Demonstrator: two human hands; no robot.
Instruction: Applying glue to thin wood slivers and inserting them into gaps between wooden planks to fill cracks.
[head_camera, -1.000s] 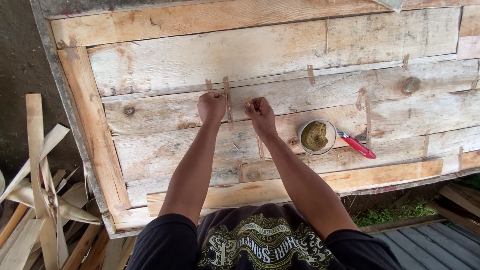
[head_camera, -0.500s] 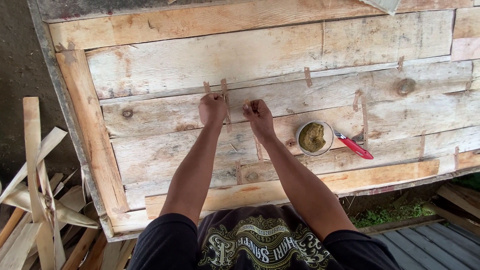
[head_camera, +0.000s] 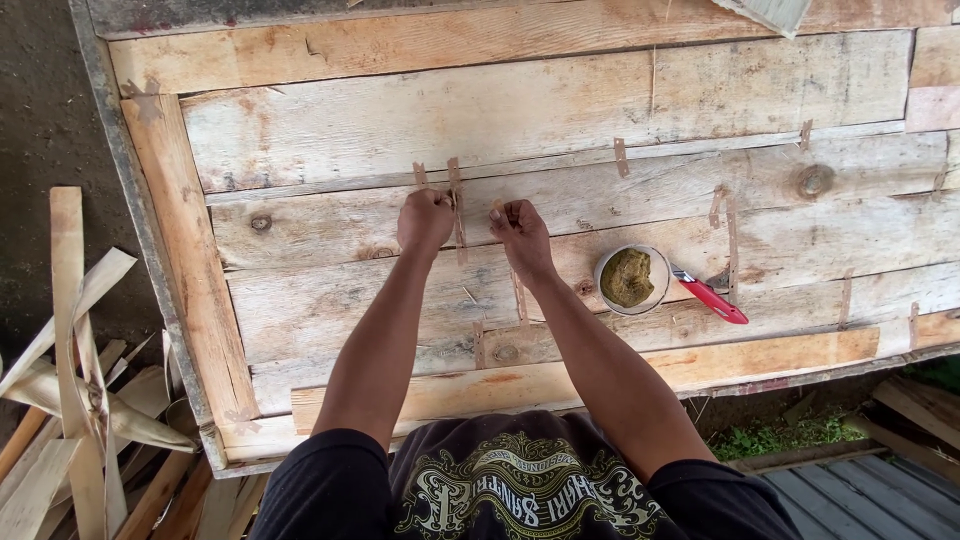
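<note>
1. At the far left, beside the boards, lies a heap of pale wood offcuts (head_camera: 70, 400), long thin slats crossing one another on dark ground.
2. A large panel of weathered planks (head_camera: 560, 100) fills most of the view, with a reddish board running down its left edge.
3. The left hand (head_camera: 424, 220) is curled with its fingers closed at the seam between two planks; it appears to pinch the thin upright sliver (head_camera: 458, 205) standing in that seam, though the contact itself is hidden by the knuckles.
4. Just right of it, the right hand (head_camera: 520, 232) is likewise bunched, fingertips drawn together on something small at the same seam; what it grips is too small to make out.
5. The two hands sit close together, not touching, with the sliver between them.
6. Further right a small round bowl (head_camera: 603, 290) rests on the planks. It holds a lump of greenish-brown fibrous paste that fills most of the inside.
7. Touching the bowl's right side lies a red-handled tool (head_camera: 712, 298), pointing down to the right.
8. More short slivers stick up from seams across the right half of the panel.
</note>
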